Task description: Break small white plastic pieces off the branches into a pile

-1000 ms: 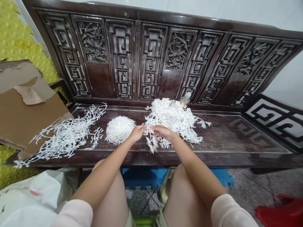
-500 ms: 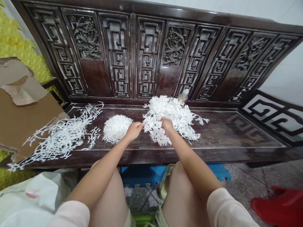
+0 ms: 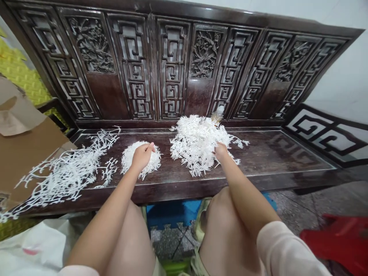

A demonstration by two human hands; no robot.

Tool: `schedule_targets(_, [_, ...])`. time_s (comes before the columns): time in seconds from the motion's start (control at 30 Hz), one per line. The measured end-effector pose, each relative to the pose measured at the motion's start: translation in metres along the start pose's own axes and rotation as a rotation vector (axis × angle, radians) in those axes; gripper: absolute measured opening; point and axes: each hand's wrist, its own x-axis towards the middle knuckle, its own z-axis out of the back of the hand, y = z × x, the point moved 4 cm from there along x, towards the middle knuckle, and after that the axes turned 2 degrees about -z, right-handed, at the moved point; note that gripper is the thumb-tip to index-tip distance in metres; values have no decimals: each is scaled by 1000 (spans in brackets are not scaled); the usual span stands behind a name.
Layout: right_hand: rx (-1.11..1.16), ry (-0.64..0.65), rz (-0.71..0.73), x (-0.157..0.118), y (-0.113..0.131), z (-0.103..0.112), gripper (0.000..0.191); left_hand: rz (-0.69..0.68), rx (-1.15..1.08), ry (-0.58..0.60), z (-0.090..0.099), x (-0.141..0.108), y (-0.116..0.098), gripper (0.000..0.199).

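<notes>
A small round heap of short white pieces (image 3: 155,163) lies on the dark wooden bench seat (image 3: 169,168). Over its middle is my left hand (image 3: 142,156), fingers closed; whatever they hold is too small to make out. To the right spreads a bigger pile of white, branching, plastic-looking sprigs (image 3: 195,142). My right hand (image 3: 220,151) touches this pile's right side with its fingers curled together, and their tips are partly hidden. At the left end lies a tangle of bare white branched stems (image 3: 71,172), apart from both hands.
A capped clear bottle (image 3: 218,113) stands behind the large pile, against the carved backrest (image 3: 198,96). Torn cardboard (image 3: 31,142) leans at the left end. A white bag (image 3: 43,241) is at lower left, and something red (image 3: 339,241) is on the floor at right.
My left hand has moved left from the gap between the piles to above the small heap. My right hand has shifted right along the large pile. The view has turned slightly.
</notes>
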Motion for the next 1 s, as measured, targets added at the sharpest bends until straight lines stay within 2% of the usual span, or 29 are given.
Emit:
schedule_targets(0.07, [90, -16, -57, -3, 3, -19, 17, 91, 174, 70, -11, 13, 21, 44])
schedule_targets(0.17, [221, 55, -137, -16, 9, -57, 14, 191, 403, 152, -26, 21, 43, 40])
schedule_targets(0.23, [273, 97, -157, -29, 13, -78, 8, 224, 528, 188, -31, 21, 51, 37])
schedule_targets(0.33, [376, 132, -192, -48, 14, -94, 3, 231, 637, 239, -35, 16, 58, 33])
schedule_targets(0.5, [442, 173, -229, -59, 11, -97, 6, 196, 690, 205, -40, 13, 55, 37])
schedule_targets(0.67, [424, 181, -222, -59, 12, -95, 4, 192, 627, 124, -41, 13, 44, 49])
schedule_targets(0.8, [400, 186, -212, -61, 11, -96, 2, 224, 542, 87, -38, 13, 46, 41])
schedule_targets(1.0, [368, 196, -195, -61, 10, -99, 3, 229, 404, -10, -29, 16, 61, 33])
